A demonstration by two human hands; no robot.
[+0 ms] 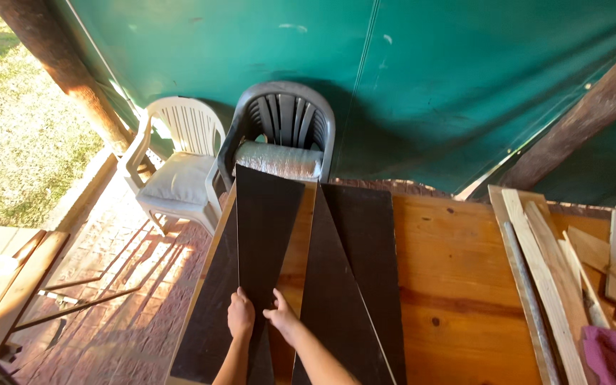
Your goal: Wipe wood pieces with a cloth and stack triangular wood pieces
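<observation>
Dark tapered panel held at its narrow end, over the wooden table.

Wooden table (464,285) carried several dark boards, with loose timber strips (550,278) along its right side. Across it the dark tapered panel (265,214) ran away from me toward the grey plastic chair (283,125). My left hand (241,314) and right hand (281,315) were closed on its near, narrow end, side by side.

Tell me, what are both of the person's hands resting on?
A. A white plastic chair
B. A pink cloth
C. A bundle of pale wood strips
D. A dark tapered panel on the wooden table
D: the left hand and right hand both sit on the narrow end of the dark tapered panel, which lies on the wooden table.
</observation>
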